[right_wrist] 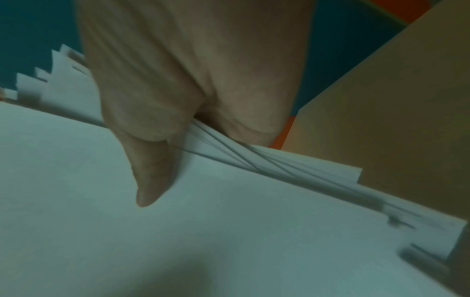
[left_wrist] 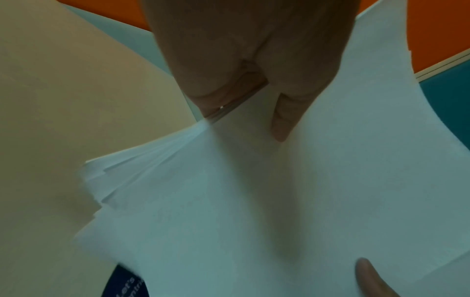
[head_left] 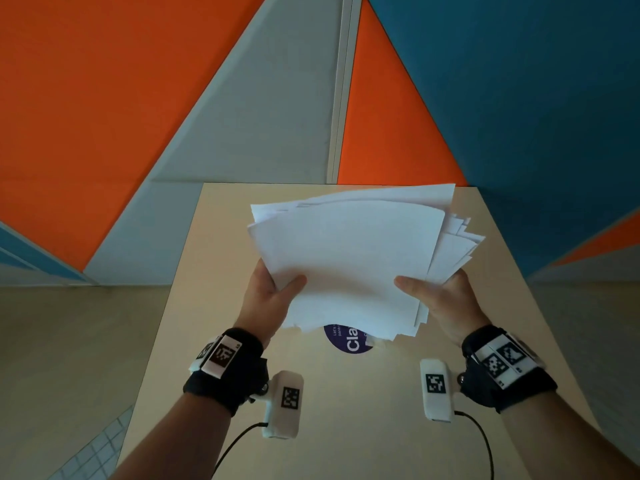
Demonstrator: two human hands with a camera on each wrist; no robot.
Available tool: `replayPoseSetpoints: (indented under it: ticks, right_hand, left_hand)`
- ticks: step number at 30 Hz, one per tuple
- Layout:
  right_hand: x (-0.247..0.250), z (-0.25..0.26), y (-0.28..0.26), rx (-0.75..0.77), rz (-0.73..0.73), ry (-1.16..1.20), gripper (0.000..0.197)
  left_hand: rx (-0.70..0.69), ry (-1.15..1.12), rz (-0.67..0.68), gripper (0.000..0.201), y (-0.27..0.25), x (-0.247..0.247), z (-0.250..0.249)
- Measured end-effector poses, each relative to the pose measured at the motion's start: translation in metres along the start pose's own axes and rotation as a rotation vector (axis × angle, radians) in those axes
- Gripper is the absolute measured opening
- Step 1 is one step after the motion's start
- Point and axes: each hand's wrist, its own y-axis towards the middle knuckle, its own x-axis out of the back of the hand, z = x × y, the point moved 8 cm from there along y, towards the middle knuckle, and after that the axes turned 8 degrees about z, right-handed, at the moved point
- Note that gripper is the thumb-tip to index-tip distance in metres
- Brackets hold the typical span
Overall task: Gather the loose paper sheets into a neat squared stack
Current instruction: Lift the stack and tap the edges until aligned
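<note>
A bundle of white paper sheets is held up above the tan table, its edges fanned and uneven, most on the right side. My left hand grips the bundle's left edge, thumb on top and fingers hidden beneath. My right hand grips the right edge the same way. In the left wrist view the left thumb presses on the top paper sheet. In the right wrist view the right thumb lies on the paper sheets, whose staggered edges show beside it.
A round purple sticker with white lettering lies on the table under the bundle. The small table has edges close on both sides, with tan floor around it. Orange, grey and blue wall panels stand behind.
</note>
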Motion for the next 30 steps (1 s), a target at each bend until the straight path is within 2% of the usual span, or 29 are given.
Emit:
replayPoseSetpoints:
  ticks: [4,9,12,15,20,23,27,30]
  right_hand:
    - [-0.003,-0.003,-0.006,-0.014,-0.026,0.024,0.025]
    - [-0.004,-0.001,-0.012,0.007,-0.059,0.032,0.025]
    - [-0.006,0.012,-0.017,0.079,-0.071,0.073,0.034]
    - [-0.005,0.020,-0.020,0.119,-0.075,0.079,0.033]
    - [-0.008,-0.004,-0.022,-0.004,-0.097,0.087,0.030]
    - [-0.010,-0.010,-0.024,-0.009,-0.089,0.117,0.032]
    - [-0.014,0.003,-0.026,0.066,-0.090,0.139,0.036]
    - [-0.010,0.013,-0.025,0.109,-0.117,0.130,0.032]
  left_hand:
    - [-0.008,0.010,0.014,0.038,-0.003,-0.003,-0.005]
    - [-0.033,0.009,-0.005,0.028,-0.005,-0.002,-0.015]
    - [-0.081,-0.007,-0.034,0.038,-0.008,-0.002,-0.027]
    - [-0.126,0.024,-0.038,0.036,-0.011,-0.004,-0.037]
    - [-0.117,0.013,-0.035,0.049,-0.012,-0.003,-0.038]
    - [-0.109,-0.028,-0.033,0.058,-0.011,-0.004,-0.041]
    - [-0.143,-0.005,-0.073,0.048,-0.010,-0.004,-0.051]
    - [-0.182,0.043,-0.119,0.043,-0.011,-0.003,-0.059]
